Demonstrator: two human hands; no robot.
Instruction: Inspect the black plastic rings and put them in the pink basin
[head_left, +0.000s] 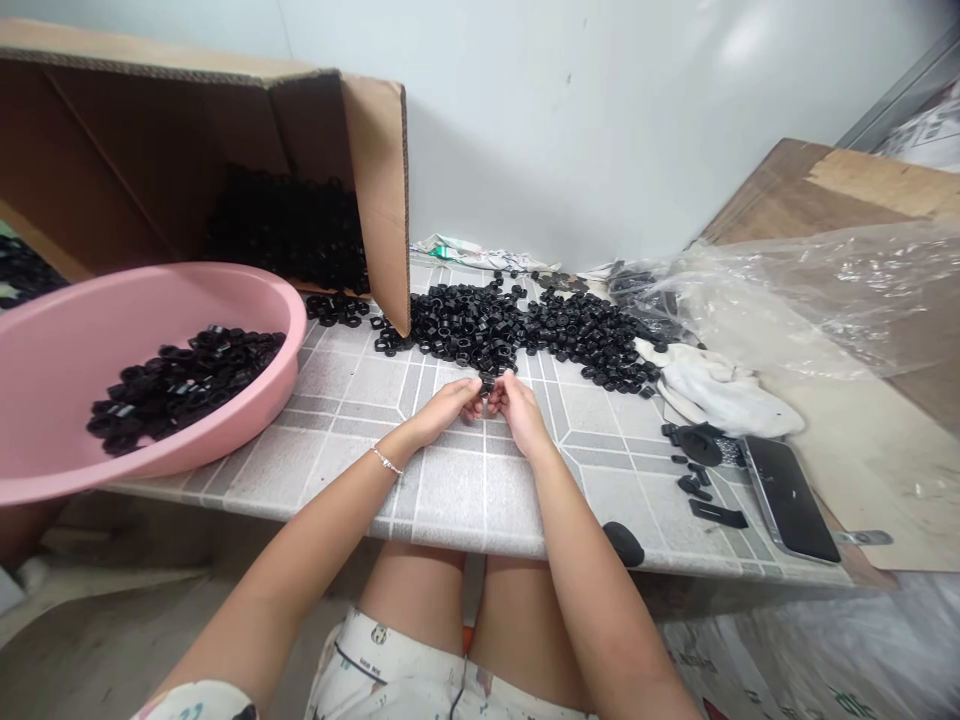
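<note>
My left hand (452, 408) and my right hand (519, 408) meet over the table in front of me, fingertips nearly touching. Between them they pinch a small black ring-shaped part (487, 382). A thin, light strip shows just below it, too small to make out. Right behind my fingers lies a wide pile of black ring-shaped parts (472, 325). To the left, a pink basin (289, 400) holds more black parts (191, 385). A bracelet circles my left wrist.
An open cardboard box (381, 190) on its side at the back left contains black parts. On the right are a white cloth (724, 388), a smartphone (791, 500), black scraps (718, 514) and clear plastic film (780, 290). A dark rounded piece (624, 543) sits at the front edge.
</note>
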